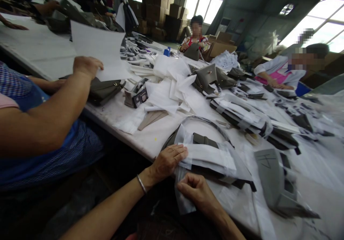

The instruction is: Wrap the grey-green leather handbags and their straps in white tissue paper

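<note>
At the table's near edge lies a dark grey-green handbag [205, 140], its handle arched away from me. A white paper strip [213, 156] and translucent wrapping sheet cover much of its front. My left hand [168, 161], with a bracelet at the wrist, rests with extended fingers on the wrapped left end of the bag. Just below it, my right hand [198, 191] is closed, thumb against curled fingers, on a piece of translucent wrapping film [185, 205] hanging over the edge. What lies under my left palm is hidden.
Beside the bag stands a grey stiff panel piece [271, 175]. Wrapped bags [236, 116], loose white sheets [166, 93] and a small open box [136, 96] crowd the table [134, 139]. At left, a co-worker's hand [87, 67] holds white paper [98, 48]; two people sit across.
</note>
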A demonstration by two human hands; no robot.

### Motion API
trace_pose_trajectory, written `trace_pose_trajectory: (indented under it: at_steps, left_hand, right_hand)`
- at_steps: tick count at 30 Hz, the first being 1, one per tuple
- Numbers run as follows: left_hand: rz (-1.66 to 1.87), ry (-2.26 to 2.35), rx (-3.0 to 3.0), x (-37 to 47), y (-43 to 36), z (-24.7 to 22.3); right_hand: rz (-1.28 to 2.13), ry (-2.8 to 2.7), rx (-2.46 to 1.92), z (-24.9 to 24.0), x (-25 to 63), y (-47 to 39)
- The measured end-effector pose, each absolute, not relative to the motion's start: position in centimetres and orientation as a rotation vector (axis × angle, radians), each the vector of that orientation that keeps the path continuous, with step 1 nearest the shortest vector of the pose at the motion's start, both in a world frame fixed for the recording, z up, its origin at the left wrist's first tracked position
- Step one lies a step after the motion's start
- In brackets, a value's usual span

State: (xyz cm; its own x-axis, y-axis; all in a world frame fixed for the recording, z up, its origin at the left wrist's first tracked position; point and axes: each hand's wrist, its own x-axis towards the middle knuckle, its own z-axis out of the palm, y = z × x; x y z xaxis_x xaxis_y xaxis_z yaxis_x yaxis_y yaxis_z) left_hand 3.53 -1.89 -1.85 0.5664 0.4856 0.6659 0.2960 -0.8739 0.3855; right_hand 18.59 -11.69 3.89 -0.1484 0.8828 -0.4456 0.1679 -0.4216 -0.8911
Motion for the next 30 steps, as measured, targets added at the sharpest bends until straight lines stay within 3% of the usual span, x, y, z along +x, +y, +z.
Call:
trace_pose_trajectory:
  at_steps: [13,22,30]
  left_hand:
    - [1.066,0.558,2.648,2.0,-2.6,-1.6]
    - [1.432,0.647,2.673,2.7,-2.6,-3.7]
    - [1.418,0.449,2.737,2.2,-0.9,-5.0]
  right_hand:
    - [1.572,-0.890,-1.423,4.8,19.2,-11.1]
    - [1.574,-0.775,-1.347,4.9,17.0,-9.9]
    - [1.558,-0.838,-1.147,7.5,18.5,-10.7]
